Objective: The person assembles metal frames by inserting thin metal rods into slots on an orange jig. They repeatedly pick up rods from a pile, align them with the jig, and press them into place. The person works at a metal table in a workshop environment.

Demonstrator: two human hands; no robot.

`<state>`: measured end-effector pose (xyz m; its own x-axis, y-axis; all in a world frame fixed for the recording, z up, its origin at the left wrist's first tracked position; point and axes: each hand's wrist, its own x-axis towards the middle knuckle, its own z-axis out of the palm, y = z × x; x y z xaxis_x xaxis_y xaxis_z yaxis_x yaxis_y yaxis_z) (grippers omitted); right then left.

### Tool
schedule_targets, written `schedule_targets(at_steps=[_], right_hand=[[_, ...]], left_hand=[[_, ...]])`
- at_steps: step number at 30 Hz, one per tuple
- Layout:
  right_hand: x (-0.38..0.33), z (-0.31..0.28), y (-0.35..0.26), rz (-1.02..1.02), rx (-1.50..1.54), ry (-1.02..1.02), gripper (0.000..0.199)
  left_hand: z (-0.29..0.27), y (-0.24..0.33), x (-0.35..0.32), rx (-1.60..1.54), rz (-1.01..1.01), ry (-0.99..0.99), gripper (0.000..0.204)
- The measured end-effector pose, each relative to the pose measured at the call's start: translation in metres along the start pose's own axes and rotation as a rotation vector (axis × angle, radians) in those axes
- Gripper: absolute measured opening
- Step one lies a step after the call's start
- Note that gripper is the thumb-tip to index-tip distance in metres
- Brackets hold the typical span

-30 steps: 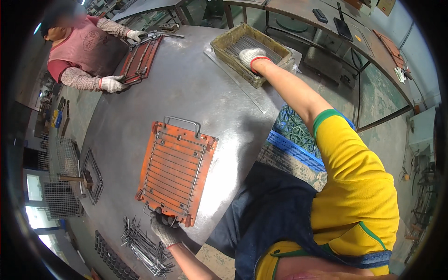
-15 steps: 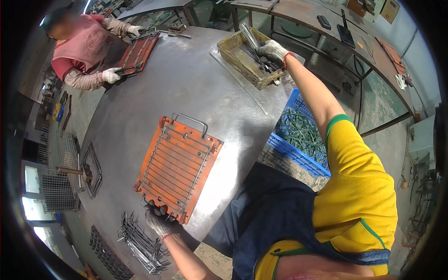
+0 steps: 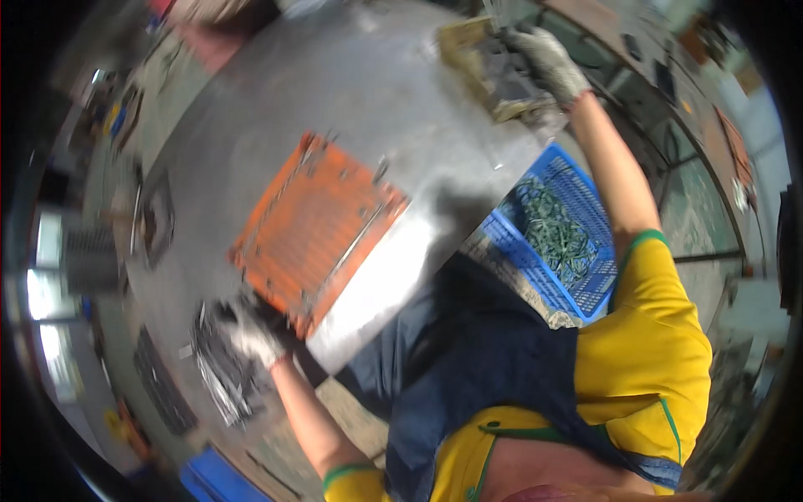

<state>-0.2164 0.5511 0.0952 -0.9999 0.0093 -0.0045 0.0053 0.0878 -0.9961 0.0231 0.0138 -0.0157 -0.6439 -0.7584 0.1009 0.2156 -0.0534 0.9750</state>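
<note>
1. The heap of metal pieces [image 3: 227,381], dark and silvery, lies at the table's near left edge, smeared by blur.
2. The left hand [image 3: 253,332], gloved, reaches over the heap, just beside the orange plate; its fingers are too blurred to tell how far they are spread or whether they hold anything.
3. The orange plate [image 3: 308,234] lies flat on the metal table [image 3: 360,75]: rectangular, scuffed, with dark fittings along its edges and faint parallel lines across its face. Its long axis slants from upper right to lower left, one corner pointing away from the person.
4. Thin rods [image 3: 493,12] rise above the yellowish tray [image 3: 458,52].
5. The right hand [image 3: 548,63], gloved, curves its fingers beside these rods; I cannot tell whether they grip them.
</note>
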Motion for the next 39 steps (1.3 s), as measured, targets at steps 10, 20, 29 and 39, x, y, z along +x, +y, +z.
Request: schedule_targets(at_steps=[10, 20, 29, 39], right_hand=[[-0.149, 0.216, 0.028, -0.095, -0.169, -0.887, 0.021], [-0.141, 0.232, 0.059, -0.62, -0.552, -0.804, 0.037], [-0.153, 0.242, 0.052, -0.337, -0.469, -1.034, 0.03], [-0.157, 0.25, 0.081, -0.381, -0.373, -0.923, 0.039]], left_hand=[[0.149, 0.098, -0.097, -0.068, -0.466, -0.639, 0.038], [0.109, 0.062, -0.095, 0.549, -0.199, -0.78, 0.036], [0.098, 0.051, -0.095, 0.395, -0.133, -0.781, 0.039], [0.12, 0.055, -0.106, -0.337, -0.453, -0.599, 0.042]])
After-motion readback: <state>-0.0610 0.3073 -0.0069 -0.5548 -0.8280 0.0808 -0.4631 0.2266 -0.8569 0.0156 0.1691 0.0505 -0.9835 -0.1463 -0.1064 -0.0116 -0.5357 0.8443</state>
